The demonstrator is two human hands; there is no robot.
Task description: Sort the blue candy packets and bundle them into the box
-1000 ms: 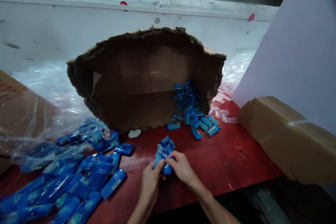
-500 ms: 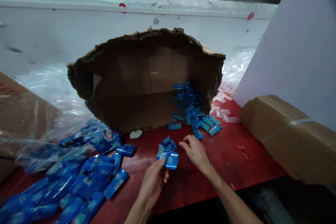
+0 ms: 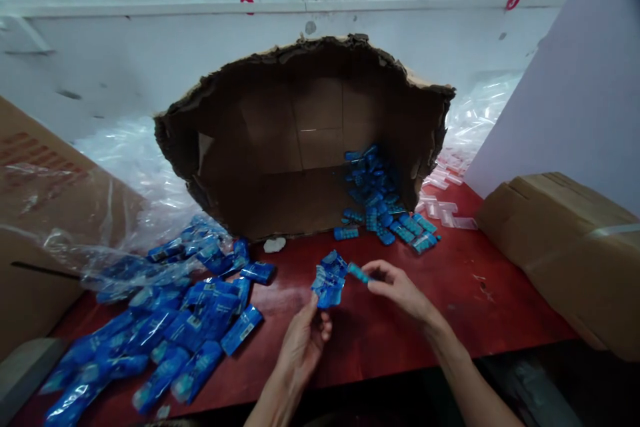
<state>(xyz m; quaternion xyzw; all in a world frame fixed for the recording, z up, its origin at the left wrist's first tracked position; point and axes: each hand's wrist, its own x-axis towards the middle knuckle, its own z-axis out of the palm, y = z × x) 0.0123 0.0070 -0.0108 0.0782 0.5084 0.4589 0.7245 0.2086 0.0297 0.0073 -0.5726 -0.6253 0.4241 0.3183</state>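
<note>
My left hand (image 3: 304, 340) pinches the lower edge of a crumpled blue printed packet (image 3: 330, 283), held above the red table. Between the thumb and fingers of my right hand (image 3: 397, 285) is a small blue tube-shaped container (image 3: 359, 273), with its far end close to the packet's right side. I cannot tell whether the two touch. A heap of similar small blue containers (image 3: 377, 203) spills from the right side of a torn cardboard box (image 3: 260, 200). To the left lies a pile of blue packets (image 3: 210, 313), several of which look filled.
Clear plastic film (image 3: 165, 193) lies behind and over the packets. Pinkish clear plastic pieces (image 3: 445, 207) sit right of the torn box. One closed carton (image 3: 560, 253) stands at the right, another carton (image 3: 45, 213) at the left. The red table (image 3: 480, 307) ends near my forearms.
A small blue container now shows in my right hand, where the fingers looked empty before. The packet in my left hand has turned and looks more upright. The whole view has shifted.
</note>
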